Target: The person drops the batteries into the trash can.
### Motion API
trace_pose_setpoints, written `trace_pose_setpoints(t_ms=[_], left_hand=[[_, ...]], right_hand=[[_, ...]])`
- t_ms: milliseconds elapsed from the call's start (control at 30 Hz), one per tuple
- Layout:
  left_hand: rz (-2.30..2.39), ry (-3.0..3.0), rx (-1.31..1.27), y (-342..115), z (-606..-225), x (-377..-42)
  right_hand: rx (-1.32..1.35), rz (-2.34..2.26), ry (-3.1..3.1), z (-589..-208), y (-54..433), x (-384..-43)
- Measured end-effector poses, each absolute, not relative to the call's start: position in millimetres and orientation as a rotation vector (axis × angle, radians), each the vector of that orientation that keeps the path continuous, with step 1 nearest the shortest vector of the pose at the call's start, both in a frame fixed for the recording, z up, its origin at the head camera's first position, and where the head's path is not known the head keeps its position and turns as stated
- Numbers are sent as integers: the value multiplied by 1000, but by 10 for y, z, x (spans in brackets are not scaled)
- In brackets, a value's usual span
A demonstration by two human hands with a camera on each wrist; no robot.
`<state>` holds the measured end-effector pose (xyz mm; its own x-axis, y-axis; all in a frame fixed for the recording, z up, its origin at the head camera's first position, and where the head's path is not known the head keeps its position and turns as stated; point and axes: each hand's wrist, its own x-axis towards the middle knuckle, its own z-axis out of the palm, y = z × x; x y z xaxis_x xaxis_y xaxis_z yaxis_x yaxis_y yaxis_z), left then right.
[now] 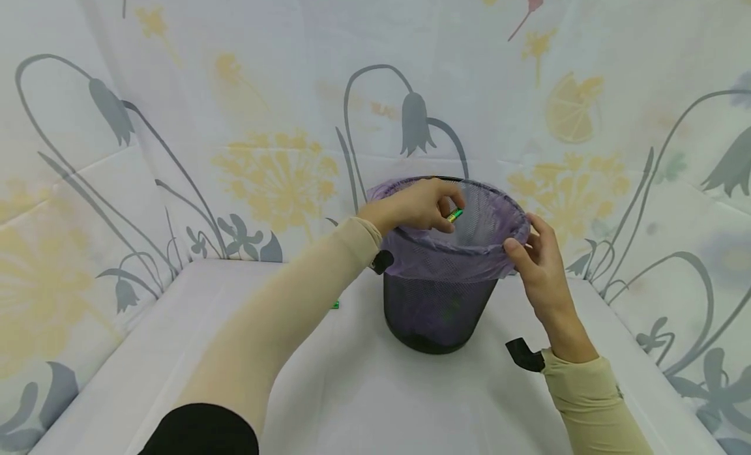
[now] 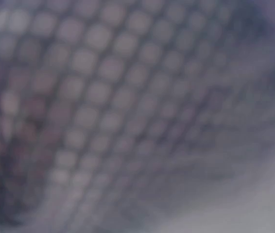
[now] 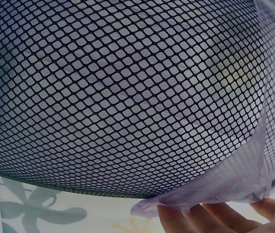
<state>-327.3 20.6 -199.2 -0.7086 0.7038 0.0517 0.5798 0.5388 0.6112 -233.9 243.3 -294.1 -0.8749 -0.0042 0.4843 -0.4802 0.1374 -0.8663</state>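
1 green cylinder [image 1: 456, 215], pinched at a round mesh bin [image 1: 439, 308].

A white tabletop [image 1: 328, 403] spreads below pale fabric walls [image 1: 293, 25] printed with drooping grey bellflowers [image 1: 415, 124] and broad yellow flower heads [image 1: 284, 178]; right of centre, a yellow citrus slice [image 1: 572, 113] sits beneath a small red flower [image 1: 534, 0], and grey leaves [image 1: 61, 388] show in both lower corners

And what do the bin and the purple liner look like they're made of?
The bin is probably metal mesh with a dark, painted-looking finish: thin, regular diamond openings show, though plastic is possible. The purple liner looks like thin, faintly glossy plastic film, judging by its see-through, crinkled folds.
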Motion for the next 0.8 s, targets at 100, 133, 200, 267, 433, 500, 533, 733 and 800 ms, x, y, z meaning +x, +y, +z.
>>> trace_pose_setpoints(t_ms=[100,133,200,267,433,500,533,733,800], left_hand=[[846,2584,1102,232,-2013,-3272],[833,2581,1108,236,-2019,-3274],[813,2582,1126,241,-2024,-3278],[793,2583,1144,240,-2025,-3280],[805,2606,1156,232,-2018,-3271],[818,2608,1160,240,-2024,-3272],[822,2601,1167,249,-2031,-3276],[787,2550,1220,312,-2080,-3294],[773,2549,1224,322,-2087,-3290]], right_hand=[[469,1782,-2065,-2940,2439,-2334],[470,1781,-2066,-2939,2440,-2331],[471,1783,-2065,-2936,2442,-2331],[470,1779,-2069,-2930,2442,-2332],[479,1763,-2082,-2917,2442,-2349],[484,1756,-2084,-2914,2446,-2356],[485,1757,-2082,-2914,2448,-2358],[469,1777,-2074,-2915,2455,-2328],[460,1783,-2078,-2918,2457,-2310]])
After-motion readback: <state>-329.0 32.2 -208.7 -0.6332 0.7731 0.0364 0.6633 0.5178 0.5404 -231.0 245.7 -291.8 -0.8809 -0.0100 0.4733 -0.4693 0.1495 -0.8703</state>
